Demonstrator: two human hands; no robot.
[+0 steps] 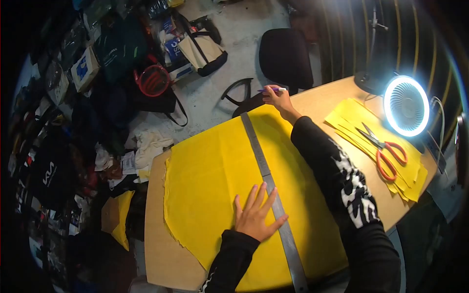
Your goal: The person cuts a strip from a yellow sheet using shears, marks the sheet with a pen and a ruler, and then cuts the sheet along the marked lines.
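A large piece of yellow fabric point(205, 166) covers much of the wooden table, its left edge frayed. Across it lies a long metal ruler point(255, 146), running from the far edge down toward me. My left hand point(256, 212) is spread flat, with fingertips and thumb on the ruler and the palm over the fabric. At the far edge, near the ruler's top end, my right hand point(278, 101) grips a purple pen point(267, 90) with a white end. The pen is held above the fabric's far edge.
On the table's right, orange-handled scissors point(386, 154) rest on a stack of yellow fabric pieces point(347, 115). A lit ring-shaped fan point(406, 106) stands behind them. Beyond the table are a black chair point(286, 57), a red basket point(153, 80) and bags on the floor.
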